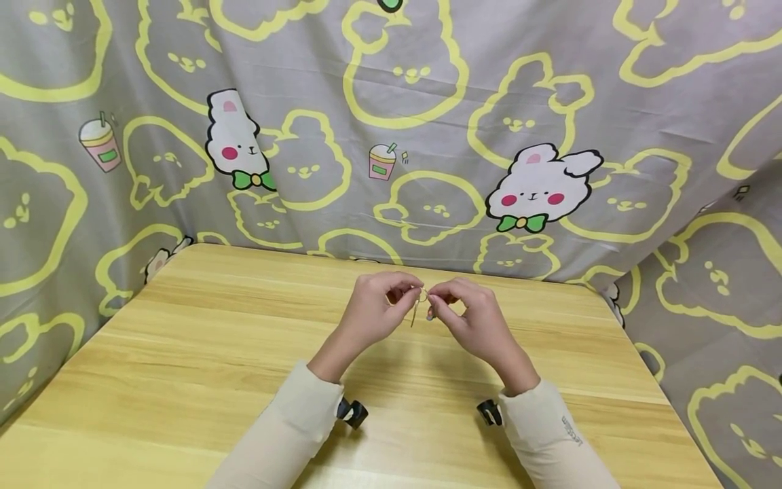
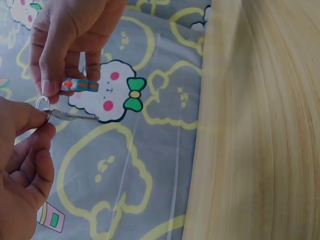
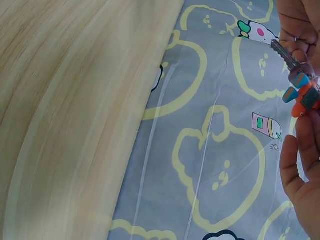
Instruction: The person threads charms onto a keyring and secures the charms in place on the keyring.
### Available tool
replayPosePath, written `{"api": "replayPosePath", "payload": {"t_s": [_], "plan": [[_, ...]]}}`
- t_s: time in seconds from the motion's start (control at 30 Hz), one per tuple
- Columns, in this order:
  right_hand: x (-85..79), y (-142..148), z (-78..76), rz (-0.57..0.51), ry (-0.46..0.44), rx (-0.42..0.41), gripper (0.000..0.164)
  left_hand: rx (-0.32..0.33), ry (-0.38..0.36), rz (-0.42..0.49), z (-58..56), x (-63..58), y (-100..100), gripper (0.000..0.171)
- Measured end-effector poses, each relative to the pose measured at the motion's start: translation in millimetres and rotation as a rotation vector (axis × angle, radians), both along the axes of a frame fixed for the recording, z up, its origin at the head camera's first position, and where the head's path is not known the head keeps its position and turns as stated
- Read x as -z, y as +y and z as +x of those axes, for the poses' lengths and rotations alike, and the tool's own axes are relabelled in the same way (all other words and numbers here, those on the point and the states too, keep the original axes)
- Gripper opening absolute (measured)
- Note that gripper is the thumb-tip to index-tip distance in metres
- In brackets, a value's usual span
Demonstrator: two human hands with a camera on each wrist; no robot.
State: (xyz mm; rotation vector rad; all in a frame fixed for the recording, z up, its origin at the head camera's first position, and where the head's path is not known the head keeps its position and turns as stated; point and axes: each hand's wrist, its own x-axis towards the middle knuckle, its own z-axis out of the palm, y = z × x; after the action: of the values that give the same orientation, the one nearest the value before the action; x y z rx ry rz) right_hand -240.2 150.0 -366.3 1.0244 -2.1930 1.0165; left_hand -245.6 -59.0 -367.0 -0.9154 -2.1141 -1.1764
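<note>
Above the far half of the table, a small metal key ring [image 1: 423, 295] is held between both hands. My left hand [image 1: 380, 307] pinches the ring's side where a key [image 2: 75, 116] hangs, thumb against forefinger. Opposite it, my right hand [image 1: 472, 316] pinches the ring between thumb and fingertip. A small orange and blue charm [image 2: 80, 85] dangles beneath the right hand's fingers. In the right wrist view, the key's toothed blade [image 3: 284, 54] shows beside the charm [image 3: 306, 97], and part of the hands is cut off by the frame edge. Fingertips hide where key and ring join.
A wood-grain table [image 1: 244, 326] lies below the hands. Grey curtain cloth [image 1: 421, 197] with yellow and white cartoon figures hangs behind it and at both sides. Black wrist devices [image 1: 352, 412] stick out from both light sleeves.
</note>
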Motion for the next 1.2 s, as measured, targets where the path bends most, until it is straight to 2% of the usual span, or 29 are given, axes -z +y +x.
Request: {"api": "replayPosePath", "payload": {"t_s": [0.33,0.53,0.97,1.2], "plan": [[0.8,0.4,0.6,-0.001,-0.004,0.01,0.008,-0.022,-0.007,-0.027,0.8,1.4,0.4,0.007],[1.5,-0.6,0.2,0.002,-0.007,0.014,0.009,-0.028,-0.016,-0.007,0.4,1.9,1.2,0.007],[0.7,-3.6,3.5,0.003,-0.089,-0.009,0.007,-0.036,-0.039,0.031,0.8,4.5,1.0,0.006],[0.9,-4.6,3.3,0.007,-0.084,-0.005,0.006,-0.04,-0.025,0.056,0.5,4.4,2.4,0.006]]}}
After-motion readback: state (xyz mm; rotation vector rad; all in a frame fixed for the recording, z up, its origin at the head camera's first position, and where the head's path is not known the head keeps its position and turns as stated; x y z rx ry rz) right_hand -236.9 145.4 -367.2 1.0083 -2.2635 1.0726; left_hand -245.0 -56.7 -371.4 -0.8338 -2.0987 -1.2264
